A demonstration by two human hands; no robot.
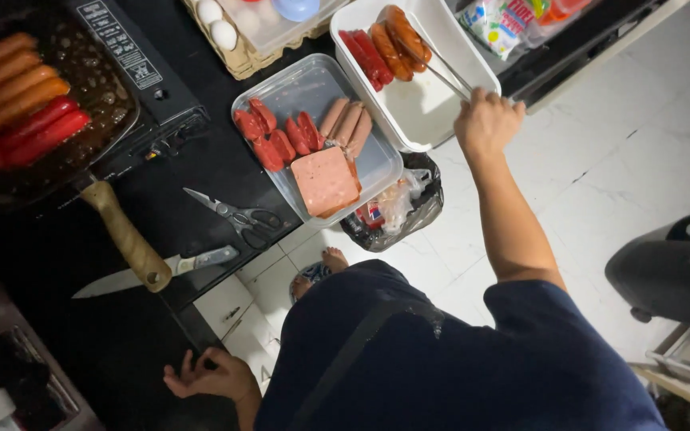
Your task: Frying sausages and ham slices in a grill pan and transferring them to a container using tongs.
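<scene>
tongs [441, 68] sit pinched in my right hand [486, 120], their tips clamped on a browned sausage [405, 36] over the far end of the white rectangular tub [441, 112], where other cooked sausages, orange and red, already lie side by side. my fingers are wrapped tight round the tong arms, so the grip is closed on the tool and the tool is closed on the meat. my left hand [209, 377] rests at the near edge of the black counter [201, 172], fingers loosely curled and apart, holding nothing.

on the counter's left end the ridged grill pan [57, 152] with its wooden handle carries more sausages in oil. between pan and tub stands a clear tray [313, 84] of raw sausages, cut red pieces and a pink slab of luncheon meat. kitchen shears [237, 215] and a knife [161, 271] lie near the front edge; an egg carton [237, 48] sits at the back.

to do this well, i judge the sausage should go down flat beside its neighbours, low over the tub, with the squeeze kept even so it does not roll or slip out, and any oil left to drip inside the tub.
</scene>
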